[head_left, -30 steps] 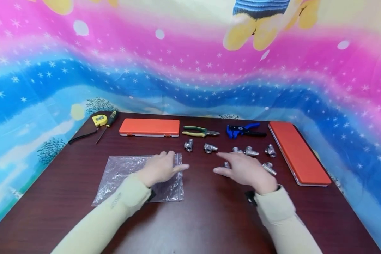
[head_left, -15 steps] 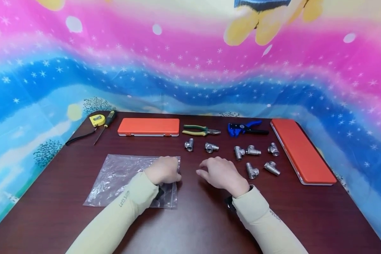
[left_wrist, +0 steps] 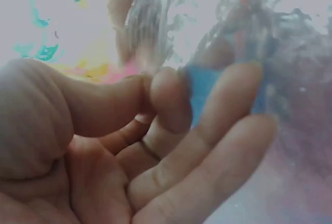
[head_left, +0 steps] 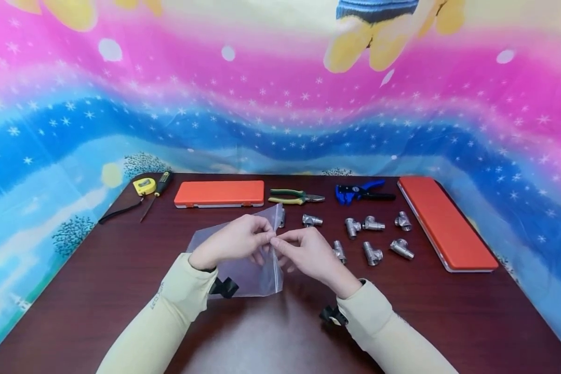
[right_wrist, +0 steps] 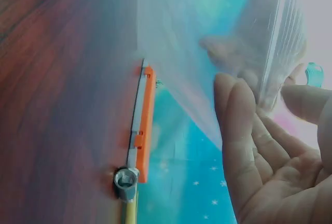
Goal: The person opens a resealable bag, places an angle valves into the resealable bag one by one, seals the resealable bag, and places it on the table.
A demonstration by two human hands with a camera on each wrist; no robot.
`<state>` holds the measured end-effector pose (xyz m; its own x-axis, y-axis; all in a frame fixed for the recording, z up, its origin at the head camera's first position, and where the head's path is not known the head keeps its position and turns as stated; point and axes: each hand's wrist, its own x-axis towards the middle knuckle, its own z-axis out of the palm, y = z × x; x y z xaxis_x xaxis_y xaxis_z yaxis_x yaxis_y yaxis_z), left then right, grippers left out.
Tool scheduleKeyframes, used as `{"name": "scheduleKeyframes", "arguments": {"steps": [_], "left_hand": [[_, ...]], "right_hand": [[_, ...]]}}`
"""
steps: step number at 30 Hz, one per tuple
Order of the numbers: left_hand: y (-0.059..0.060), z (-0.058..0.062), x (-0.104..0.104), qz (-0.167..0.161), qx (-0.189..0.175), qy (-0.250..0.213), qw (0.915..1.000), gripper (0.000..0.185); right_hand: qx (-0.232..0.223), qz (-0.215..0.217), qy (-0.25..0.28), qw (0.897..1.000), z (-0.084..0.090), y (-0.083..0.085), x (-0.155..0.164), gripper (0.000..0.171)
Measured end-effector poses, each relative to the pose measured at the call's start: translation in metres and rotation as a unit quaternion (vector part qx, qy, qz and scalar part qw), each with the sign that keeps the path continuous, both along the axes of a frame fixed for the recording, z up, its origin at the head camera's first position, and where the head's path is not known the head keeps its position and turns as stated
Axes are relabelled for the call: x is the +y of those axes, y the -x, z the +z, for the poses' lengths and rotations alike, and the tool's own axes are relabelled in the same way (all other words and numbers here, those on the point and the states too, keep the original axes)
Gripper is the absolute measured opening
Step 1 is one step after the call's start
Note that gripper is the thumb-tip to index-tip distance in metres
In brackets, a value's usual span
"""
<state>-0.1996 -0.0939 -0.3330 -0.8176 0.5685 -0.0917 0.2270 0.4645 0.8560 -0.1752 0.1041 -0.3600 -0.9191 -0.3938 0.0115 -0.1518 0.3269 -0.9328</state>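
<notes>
A clear zip-lock bag (head_left: 266, 284) is held up off the table, its zip edge facing right. My left hand (head_left: 234, 240) pinches the bag's mouth between thumb and forefinger; in the left wrist view its other fingers (left_wrist: 207, 175) lie half bent against the plastic. From the right, my right hand (head_left: 315, 255) pinches the same edge, its thumb and fingertips meeting the left ones. In the right wrist view the zip strip (right_wrist: 275, 37) runs down to the right fingers. Several metal tee fittings (head_left: 373, 253) lie right of the bag, and one (head_left: 282, 218) is partly hidden behind it.
Along the back of the dark table (head_left: 121, 270) lie a yellow tape measure (head_left: 144, 186), a screwdriver (head_left: 162, 184), an orange case (head_left: 219, 194), pliers (head_left: 294, 197) and blue wire strippers (head_left: 362, 192). A second orange case (head_left: 446, 223) lies at the right edge.
The bag lay flat on the table earlier and is now lifted by its zip edge. My right hand has moved left from the fittings to the bag, and both hands now pinch its mouth.
</notes>
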Motion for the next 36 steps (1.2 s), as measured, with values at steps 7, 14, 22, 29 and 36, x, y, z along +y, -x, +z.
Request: {"name": "scheduleKeyframes", "arguments": {"steps": [7,14,22,29,36], "left_hand": [[-0.002,0.000,0.003,0.019,-0.008,-0.029,0.9994,0.017],[-0.005,0.005,0.005,0.028,-0.008,-0.009,0.9995,0.018],[-0.011,0.014,0.006,0.062,0.013,-0.009,0.9979,0.024],[-0.009,0.006,0.016,0.049,0.014,0.022,0.9984,0.048],[-0.013,0.012,0.006,0.050,0.039,0.001,0.9980,0.030]], "right_hand": [[-0.010,-0.008,0.021,1.000,0.005,-0.002,0.003,0.024],[0.013,-0.027,0.010,1.000,0.007,-0.001,0.003,0.016],[0.049,-0.083,-0.017,0.995,0.008,0.000,0.007,0.012],[0.102,-0.075,-0.017,0.992,0.011,-0.003,0.004,0.008],[0.075,-0.095,-0.040,0.992,0.013,0.000,0.010,0.010]]}}
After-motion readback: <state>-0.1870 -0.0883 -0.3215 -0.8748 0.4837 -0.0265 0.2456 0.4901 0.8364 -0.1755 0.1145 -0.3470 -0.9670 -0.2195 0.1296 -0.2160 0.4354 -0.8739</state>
